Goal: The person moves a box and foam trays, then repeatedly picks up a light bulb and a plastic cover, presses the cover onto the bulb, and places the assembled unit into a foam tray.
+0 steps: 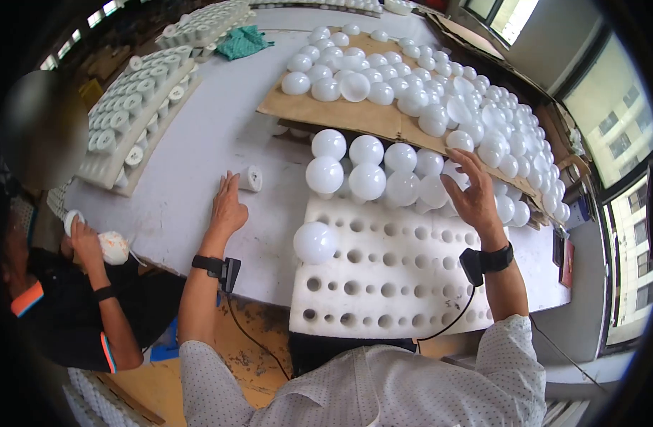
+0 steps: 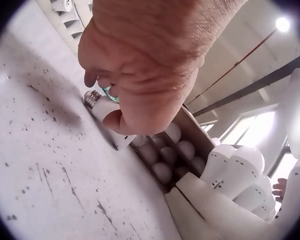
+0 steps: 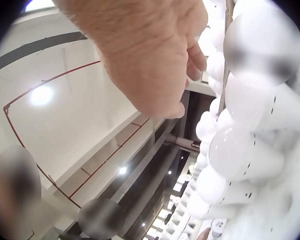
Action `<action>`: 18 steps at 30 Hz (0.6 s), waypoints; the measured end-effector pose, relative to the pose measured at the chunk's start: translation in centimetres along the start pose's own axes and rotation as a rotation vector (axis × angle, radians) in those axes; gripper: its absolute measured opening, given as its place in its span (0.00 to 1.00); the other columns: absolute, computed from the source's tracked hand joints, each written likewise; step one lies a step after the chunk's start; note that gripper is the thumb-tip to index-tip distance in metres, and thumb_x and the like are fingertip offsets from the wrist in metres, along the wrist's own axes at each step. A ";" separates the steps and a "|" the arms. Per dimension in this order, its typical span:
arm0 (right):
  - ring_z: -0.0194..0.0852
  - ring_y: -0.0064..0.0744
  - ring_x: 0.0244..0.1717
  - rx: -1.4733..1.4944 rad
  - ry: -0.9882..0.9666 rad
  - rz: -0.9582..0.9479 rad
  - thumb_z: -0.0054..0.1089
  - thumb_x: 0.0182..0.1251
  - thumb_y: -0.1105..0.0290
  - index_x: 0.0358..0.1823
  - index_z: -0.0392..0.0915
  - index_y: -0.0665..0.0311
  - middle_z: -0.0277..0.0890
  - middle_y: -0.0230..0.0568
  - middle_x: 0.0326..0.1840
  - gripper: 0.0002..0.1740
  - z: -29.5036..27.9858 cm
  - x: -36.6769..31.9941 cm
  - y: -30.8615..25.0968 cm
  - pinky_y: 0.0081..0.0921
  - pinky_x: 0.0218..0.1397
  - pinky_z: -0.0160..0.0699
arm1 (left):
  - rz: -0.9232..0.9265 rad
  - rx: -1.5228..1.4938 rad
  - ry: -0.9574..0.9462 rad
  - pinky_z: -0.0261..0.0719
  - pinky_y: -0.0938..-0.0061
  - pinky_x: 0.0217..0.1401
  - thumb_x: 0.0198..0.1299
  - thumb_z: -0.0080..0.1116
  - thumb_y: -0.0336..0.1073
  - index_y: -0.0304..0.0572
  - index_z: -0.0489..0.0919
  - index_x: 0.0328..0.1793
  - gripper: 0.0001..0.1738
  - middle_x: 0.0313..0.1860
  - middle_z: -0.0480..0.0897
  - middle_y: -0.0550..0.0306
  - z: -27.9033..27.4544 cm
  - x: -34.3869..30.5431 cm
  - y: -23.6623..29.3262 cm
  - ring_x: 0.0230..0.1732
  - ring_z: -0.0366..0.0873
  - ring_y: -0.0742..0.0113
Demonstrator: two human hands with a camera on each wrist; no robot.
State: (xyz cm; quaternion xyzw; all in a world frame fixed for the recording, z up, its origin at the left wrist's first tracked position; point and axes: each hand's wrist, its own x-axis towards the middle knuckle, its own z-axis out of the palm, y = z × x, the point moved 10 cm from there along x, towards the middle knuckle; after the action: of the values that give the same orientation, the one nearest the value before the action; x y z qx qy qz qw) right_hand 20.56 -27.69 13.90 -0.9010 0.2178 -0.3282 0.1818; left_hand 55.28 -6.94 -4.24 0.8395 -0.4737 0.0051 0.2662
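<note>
On the table, my left hand point(image 1: 228, 208) reaches forward with its fingers fairly straight. A white bulb base point(image 1: 251, 178) lies on its side right by these fingertips; its metal screw cap point(image 2: 92, 98) shows in the left wrist view, the thumb overlapping its body. My right hand point(image 1: 476, 198) is raised at the right end of the bulb rows, thumb and fingers apart, nothing between them. Round white bulbs point(image 1: 367, 181) stand in the far rows of a white foam tray point(image 1: 326, 302). One more bulb point(image 1: 316, 243) stands at the tray's left side, nearer me.
Behind the tray, a cardboard sheet point(image 1: 291, 105) bears many white domes point(image 1: 355, 87). Foam trays of bulb bases point(image 1: 120, 117) stand at the left, with a green cloth point(image 1: 244, 43) farther back. Another person's hand point(image 1: 86, 245) holds a white part at the left table edge.
</note>
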 end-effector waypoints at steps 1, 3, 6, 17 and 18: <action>0.69 0.45 0.52 -0.084 0.047 0.027 0.62 0.51 0.75 0.54 0.70 0.63 0.68 0.48 0.54 0.25 -1.2 0.3 1.5 0.32 0.52 0.70 | -0.052 0.006 -0.044 0.56 0.60 0.69 0.45 0.48 0.21 0.29 0.58 0.63 0.33 0.65 0.60 0.33 1.0 0.9 -1.1 0.67 0.55 0.39; 0.69 0.46 0.52 -0.264 0.080 0.101 0.62 0.53 0.70 0.54 0.70 0.63 0.69 0.49 0.54 0.25 -2.9 0.9 4.6 0.34 0.53 0.70 | -0.037 0.013 -0.048 0.60 0.60 0.66 0.46 0.52 0.23 0.31 0.60 0.63 0.34 0.63 0.63 0.34 1.1 2.5 -1.6 0.64 0.59 0.41; 0.71 0.45 0.51 -0.371 0.044 0.276 0.62 0.53 0.64 0.55 0.70 0.61 0.69 0.48 0.54 0.26 -3.4 2.1 7.8 0.34 0.52 0.71 | -0.072 0.025 -0.022 0.66 0.60 0.60 0.45 0.61 0.27 0.33 0.63 0.61 0.34 0.58 0.68 0.36 1.0 3.8 -1.4 0.58 0.67 0.43; 0.73 0.48 0.47 -0.537 -0.141 0.421 0.62 0.51 0.54 0.55 0.70 0.60 0.69 0.49 0.51 0.30 -1.3 4.7 9.9 0.38 0.48 0.73 | -0.356 -0.459 0.051 0.72 0.70 0.52 0.52 0.60 0.30 0.30 0.69 0.54 0.23 0.47 0.78 0.46 0.6 -1.3 -4.1 0.48 0.76 0.57; 0.73 0.49 0.47 -0.525 -0.152 0.433 0.62 0.51 0.55 0.55 0.70 0.60 0.69 0.50 0.52 0.31 -1.5 4.3 10.0 0.39 0.48 0.73 | -0.355 -0.445 0.057 0.72 0.70 0.52 0.52 0.60 0.30 0.30 0.69 0.54 0.23 0.47 0.78 0.46 -0.1 -2.7 -3.9 0.48 0.76 0.57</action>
State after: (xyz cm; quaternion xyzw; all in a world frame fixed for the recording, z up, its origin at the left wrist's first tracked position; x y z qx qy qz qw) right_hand 19.76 -38.62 12.49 -0.8716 0.4670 -0.1469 0.0249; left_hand 56.95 -3.18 -6.56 0.8297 -0.3012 -0.1219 0.4539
